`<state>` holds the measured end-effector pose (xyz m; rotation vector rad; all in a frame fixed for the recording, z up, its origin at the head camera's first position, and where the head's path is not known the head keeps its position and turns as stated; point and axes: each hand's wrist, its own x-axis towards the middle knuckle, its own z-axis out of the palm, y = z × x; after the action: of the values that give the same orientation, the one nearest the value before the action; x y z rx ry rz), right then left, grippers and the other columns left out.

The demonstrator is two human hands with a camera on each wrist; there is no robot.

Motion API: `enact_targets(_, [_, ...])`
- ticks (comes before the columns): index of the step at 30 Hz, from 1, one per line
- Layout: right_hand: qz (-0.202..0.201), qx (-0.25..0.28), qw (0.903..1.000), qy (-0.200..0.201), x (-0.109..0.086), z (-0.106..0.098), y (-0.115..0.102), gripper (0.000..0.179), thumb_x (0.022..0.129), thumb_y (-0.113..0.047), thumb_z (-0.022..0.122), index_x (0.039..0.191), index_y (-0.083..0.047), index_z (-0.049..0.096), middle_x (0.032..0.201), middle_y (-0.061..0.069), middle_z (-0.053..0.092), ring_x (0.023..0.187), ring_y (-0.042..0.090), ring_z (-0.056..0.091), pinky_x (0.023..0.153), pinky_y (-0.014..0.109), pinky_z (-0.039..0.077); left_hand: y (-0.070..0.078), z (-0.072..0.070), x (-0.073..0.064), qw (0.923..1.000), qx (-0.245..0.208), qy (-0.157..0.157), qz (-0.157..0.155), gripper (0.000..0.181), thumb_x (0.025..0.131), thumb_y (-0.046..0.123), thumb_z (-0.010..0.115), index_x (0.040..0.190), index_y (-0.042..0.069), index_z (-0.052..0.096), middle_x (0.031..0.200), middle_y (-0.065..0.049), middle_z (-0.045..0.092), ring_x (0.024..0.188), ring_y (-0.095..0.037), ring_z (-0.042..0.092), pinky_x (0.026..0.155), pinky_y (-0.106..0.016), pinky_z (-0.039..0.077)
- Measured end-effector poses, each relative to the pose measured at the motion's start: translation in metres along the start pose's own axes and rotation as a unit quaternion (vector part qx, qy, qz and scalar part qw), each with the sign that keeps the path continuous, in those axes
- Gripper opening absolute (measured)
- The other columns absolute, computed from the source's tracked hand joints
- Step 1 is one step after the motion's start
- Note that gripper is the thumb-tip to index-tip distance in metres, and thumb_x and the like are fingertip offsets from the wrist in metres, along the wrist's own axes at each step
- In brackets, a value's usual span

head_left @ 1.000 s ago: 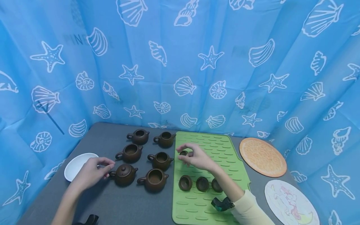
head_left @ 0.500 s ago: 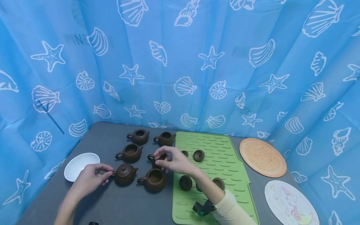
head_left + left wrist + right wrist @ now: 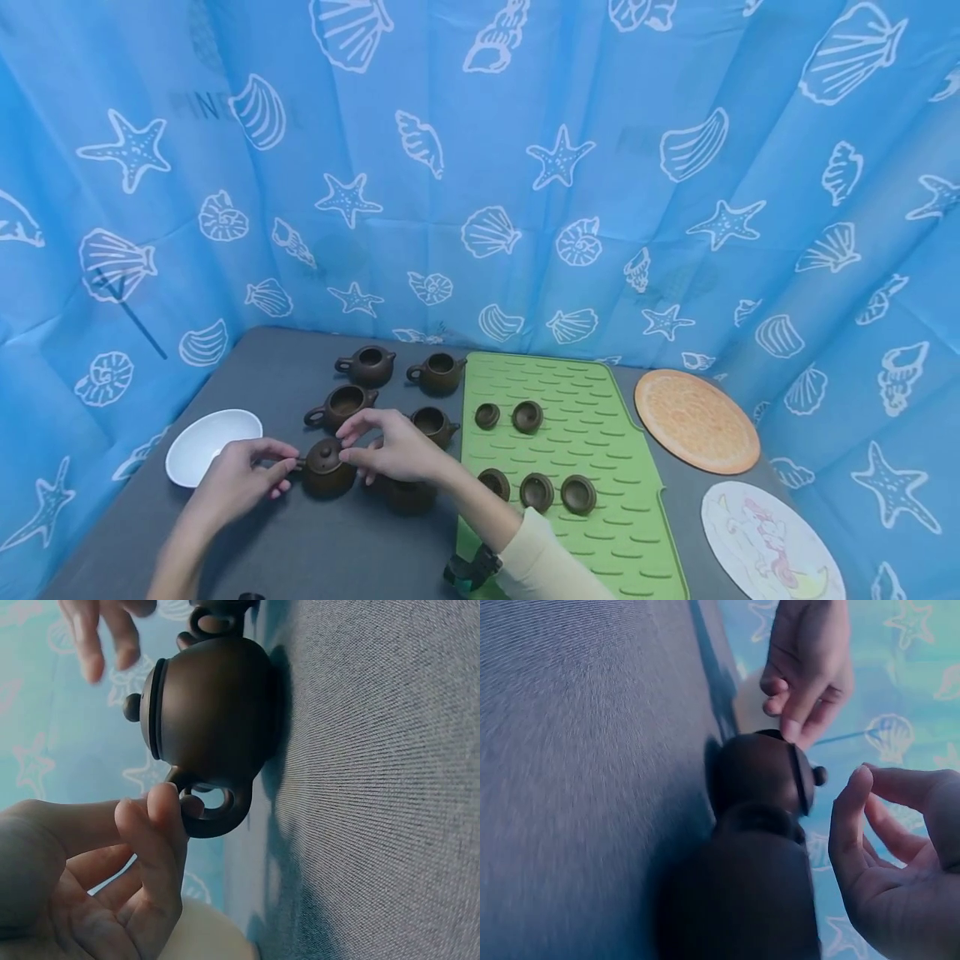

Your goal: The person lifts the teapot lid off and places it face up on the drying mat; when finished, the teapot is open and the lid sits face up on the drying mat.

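My left hand pinches the handle of a small brown teapot that stands upright on the grey cloth. Its lid is on, with a round knob on top. My right hand hovers by that knob; in the right wrist view its bent thumb and fingers hold nothing and are apart from the knob. Below the right hand an open teapot is partly covered. More lidless teapots stand behind, all of the same brown kind.
A green mat to the right bears several small round brown lids, hollow side up. A white bowl stands at left, beside the left hand. An orange round mat and a white printed round mat lie at far right.
My right hand has moved left from the lids on the green mat, over the open teapots, to the lidded teapot. My left hand has moved slightly onto that teapot's handle.
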<state>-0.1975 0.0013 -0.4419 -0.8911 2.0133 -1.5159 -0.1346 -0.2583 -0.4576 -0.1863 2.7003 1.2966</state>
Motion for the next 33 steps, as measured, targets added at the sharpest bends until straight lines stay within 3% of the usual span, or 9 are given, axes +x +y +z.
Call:
enact_targets(5, [0.026,-0.023,0.9993,0.011,0.014,0.016,0.002,0.023,0.103,-0.010,0.073,0.125,-0.002,0.072,0.096,-0.002,0.068,0.061,0.004,0.066,0.060,0.032,0.065,0.000,0.000,-0.001,1.0000,0.004,-0.001,-0.004,0.020,0.105,0.009,0.068,0.119,-0.003,0.076,0.088,-0.005,0.079,0.071,-0.016,0.074,0.059,-0.026,0.055])
enact_targets(13, [0.037,-0.087,0.9949,0.034,0.023,0.027,-0.001,0.014,0.103,-0.013,0.074,0.116,-0.008,0.074,0.083,-0.006,0.061,0.055,0.003,0.061,0.052,0.020,0.057,0.001,-0.001,-0.001,1.0000,0.003,0.000,-0.003,0.020,0.105,0.008,0.068,0.119,-0.004,0.075,0.087,-0.005,0.079,0.071,-0.016,0.074,0.059,-0.026,0.056])
enact_targets(23, [0.019,-0.058,0.9970,0.048,0.016,0.021,0.003,0.013,0.103,-0.013,0.075,0.116,-0.008,0.074,0.089,-0.006,0.063,0.057,0.003,0.062,0.054,0.024,0.059,0.001,0.000,-0.001,0.9999,-0.005,-0.004,-0.011,0.021,0.105,0.007,0.067,0.121,-0.004,0.074,0.090,-0.006,0.079,0.073,-0.017,0.074,0.060,-0.028,0.058])
enact_targets(33, [0.000,-0.063,0.9966,0.053,-0.012,0.003,-0.008,0.014,0.104,-0.016,0.075,0.116,-0.010,0.074,0.107,-0.001,0.060,0.056,0.003,0.060,0.057,0.023,0.058,0.002,0.001,-0.001,0.9999,-0.005,-0.003,-0.009,0.021,0.105,0.008,0.067,0.121,-0.004,0.074,0.090,-0.006,0.078,0.071,-0.015,0.073,0.059,-0.026,0.057])
